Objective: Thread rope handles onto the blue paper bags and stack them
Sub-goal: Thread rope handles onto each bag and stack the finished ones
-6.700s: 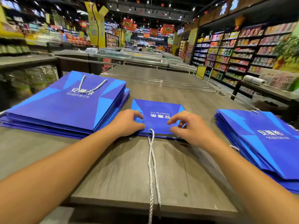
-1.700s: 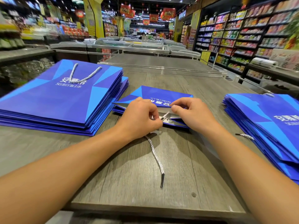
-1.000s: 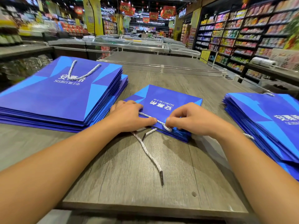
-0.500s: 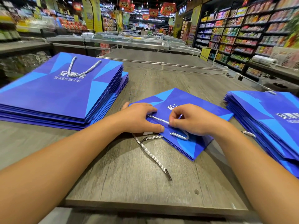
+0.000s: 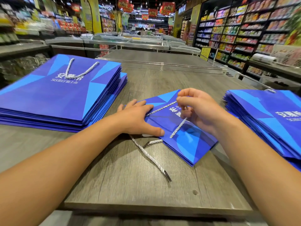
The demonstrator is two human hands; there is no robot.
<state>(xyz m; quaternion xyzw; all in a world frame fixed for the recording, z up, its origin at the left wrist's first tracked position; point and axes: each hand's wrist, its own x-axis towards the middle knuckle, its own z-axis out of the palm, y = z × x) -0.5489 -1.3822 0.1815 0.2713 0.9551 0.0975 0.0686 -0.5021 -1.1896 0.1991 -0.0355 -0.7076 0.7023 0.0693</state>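
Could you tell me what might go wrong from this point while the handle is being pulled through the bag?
1. The right hand pinches the rope and lifts it; a hard tug might tear the bag at its holes.
2. Only the flat left hand pins the bag, which lies skewed, so it may slide.
3. The second rope trails loose toward the table edge and could snag on an arm.

One camera only, worn on the person's head; it looks forward and down over both forearms onto the grey wooden table (image 5: 123,180) — close enough that the arms fill the lower corners; the wide lens bends the edges; beyond the table's far end it faces straight down a shop aisle, shelves (image 5: 244,35) on the right — no second view shares anything.
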